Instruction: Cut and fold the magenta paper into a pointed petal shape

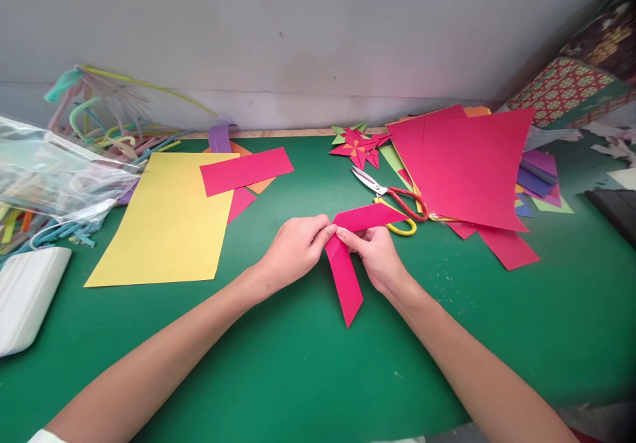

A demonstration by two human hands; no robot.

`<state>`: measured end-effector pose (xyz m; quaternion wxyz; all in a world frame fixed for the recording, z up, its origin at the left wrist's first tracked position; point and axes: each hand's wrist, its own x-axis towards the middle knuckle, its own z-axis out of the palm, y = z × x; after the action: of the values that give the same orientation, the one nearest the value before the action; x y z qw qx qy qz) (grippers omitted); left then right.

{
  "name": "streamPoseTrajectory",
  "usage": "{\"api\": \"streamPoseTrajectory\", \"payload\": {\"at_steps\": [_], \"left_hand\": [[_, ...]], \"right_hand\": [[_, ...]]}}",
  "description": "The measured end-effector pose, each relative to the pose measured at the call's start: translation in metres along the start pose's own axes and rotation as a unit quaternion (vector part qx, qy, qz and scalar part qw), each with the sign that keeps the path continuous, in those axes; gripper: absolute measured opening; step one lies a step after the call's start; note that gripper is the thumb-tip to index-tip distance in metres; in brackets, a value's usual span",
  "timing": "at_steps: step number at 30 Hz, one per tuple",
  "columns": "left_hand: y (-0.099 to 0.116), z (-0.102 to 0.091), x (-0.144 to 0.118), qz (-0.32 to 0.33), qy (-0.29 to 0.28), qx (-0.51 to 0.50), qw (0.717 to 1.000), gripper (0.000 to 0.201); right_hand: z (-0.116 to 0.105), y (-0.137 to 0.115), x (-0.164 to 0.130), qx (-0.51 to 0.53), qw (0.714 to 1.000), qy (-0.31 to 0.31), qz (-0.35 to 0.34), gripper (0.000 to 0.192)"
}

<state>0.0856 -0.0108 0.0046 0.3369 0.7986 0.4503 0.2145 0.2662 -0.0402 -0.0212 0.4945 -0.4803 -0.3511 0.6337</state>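
Observation:
A folded red paper strip [344,277] is held over the green table, bent so that one arm points right and the other down toward me. My left hand [301,244] pinches it at the bend. Close beside it, my right hand [375,252] grips the same fold, thumb on top and fingers underneath. Both arms of the strip end in slanted points. Just behind the right hand lie scissors [378,190] with one red and one yellow handle, blades parted. Red and green folded paper stars [358,146] rest beyond them.
On the left, a yellow sheet [163,224] lies partly under a red paper rectangle [247,170]. Large red sheets [467,165] are stacked at right. A clear plastic bag [54,165] with coloured pipe cleaners and a white box [30,297] stand at far left. A wall [248,32] rises behind.

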Motion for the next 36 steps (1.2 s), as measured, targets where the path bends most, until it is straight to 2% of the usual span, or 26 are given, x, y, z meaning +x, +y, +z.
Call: {"api": "streamPoseTrajectory", "payload": {"at_steps": [3, 6, 10, 14, 17, 29, 36], "left_hand": [[0.000, 0.001, 0.000, 0.008, 0.021, 0.001, 1.000, 0.035], [0.004, -0.002, 0.000, -0.004, 0.015, -0.028, 0.999, 0.038], [0.007, -0.008, 0.002, -0.038, -0.030, -0.099, 0.994, 0.045], [0.002, -0.010, 0.002, -0.042, -0.094, -0.164, 0.981, 0.052], [-0.002, -0.009, 0.001, -0.042, -0.110, -0.177, 0.977, 0.055], [0.000, -0.006, 0.002, -0.030, -0.072, -0.128, 0.989, 0.061], [-0.004, -0.002, 0.003, -0.046, -0.072, -0.179, 0.980, 0.058]], "right_hand": [[0.000, 0.001, 0.001, 0.001, 1.000, 0.003, 0.003, 0.037], [0.000, 0.001, 0.001, -0.004, 1.000, -0.008, 0.006, 0.036], [0.002, -0.001, -0.003, -0.005, 0.998, -0.053, 0.014, 0.038], [0.002, 0.001, -0.004, -0.022, 0.994, -0.101, 0.031, 0.039], [-0.001, 0.005, -0.002, -0.023, 0.992, -0.117, 0.040, 0.038], [-0.004, 0.008, 0.000, -0.012, 0.992, -0.121, 0.042, 0.036], [-0.001, 0.003, -0.001, -0.011, 0.996, -0.086, 0.035, 0.035]]}}
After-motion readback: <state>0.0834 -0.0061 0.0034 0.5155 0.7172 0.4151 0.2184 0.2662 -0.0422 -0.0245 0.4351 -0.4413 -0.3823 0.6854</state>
